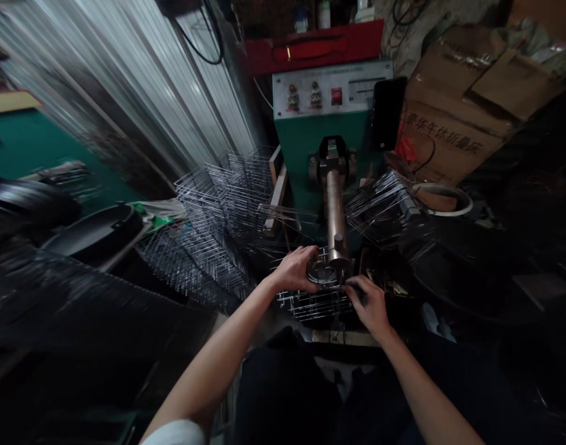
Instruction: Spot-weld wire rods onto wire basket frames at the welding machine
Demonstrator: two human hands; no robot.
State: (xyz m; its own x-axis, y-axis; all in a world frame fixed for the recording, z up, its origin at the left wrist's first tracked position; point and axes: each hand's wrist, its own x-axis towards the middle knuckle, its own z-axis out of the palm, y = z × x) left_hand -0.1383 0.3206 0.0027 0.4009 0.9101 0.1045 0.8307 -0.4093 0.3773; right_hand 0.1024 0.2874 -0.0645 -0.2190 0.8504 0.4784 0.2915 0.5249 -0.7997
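Observation:
In front of me a metal cylinder arm (pixel 336 216) juts out of a green machine (pixel 292 142), its end just above a wire rack (pixel 313 304) of thin shiny rods. My left hand (pixel 296 269) is curled around a round wire part (pixel 321 270) of the rack, left of the arm's tip. Close under the tip on the right, my right hand (pixel 367 301) pinches with thumb and forefinger at the rack's edge. Whatever sits between those fingertips is too small and dark to make out.
Stacked wire racks (pixel 218 222) stand on the left, and loose metal rods (pixel 380 201) lie on the right. A white bucket (pixel 468 201) and a cardboard box (pixel 459 117) are beyond. Switches line the machine's control panel (pixel 327 93); a dark phone-like slab (pixel 388 114) hangs beside it.

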